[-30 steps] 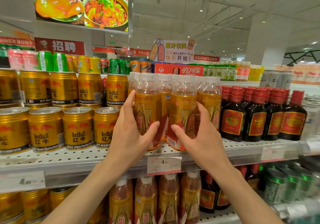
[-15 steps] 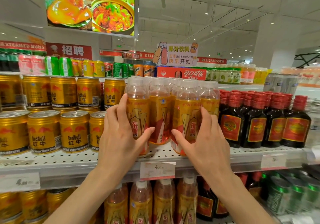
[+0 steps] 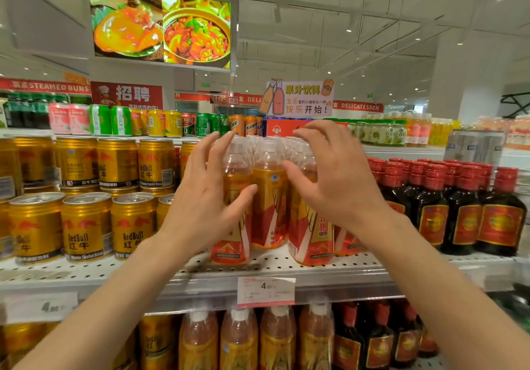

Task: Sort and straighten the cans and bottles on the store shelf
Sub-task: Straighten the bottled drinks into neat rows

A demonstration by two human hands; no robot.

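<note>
Fingers of the left hand and right hand are spread and loosely curled, gripping nothing, raised against the orange bottles. These stand upright mid-shelf, clear-necked with gold and red labels. Gold cans crowd the left, dark red-capped bottles the right. Half a second ago both hands clasped the front bottles lower down.

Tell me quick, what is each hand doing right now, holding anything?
Left hand: open, fingers spread, holding nothing; its thumb touches an orange drink bottle.
Right hand: open, fingers curled over the bottle tops, gripping nothing.
</note>
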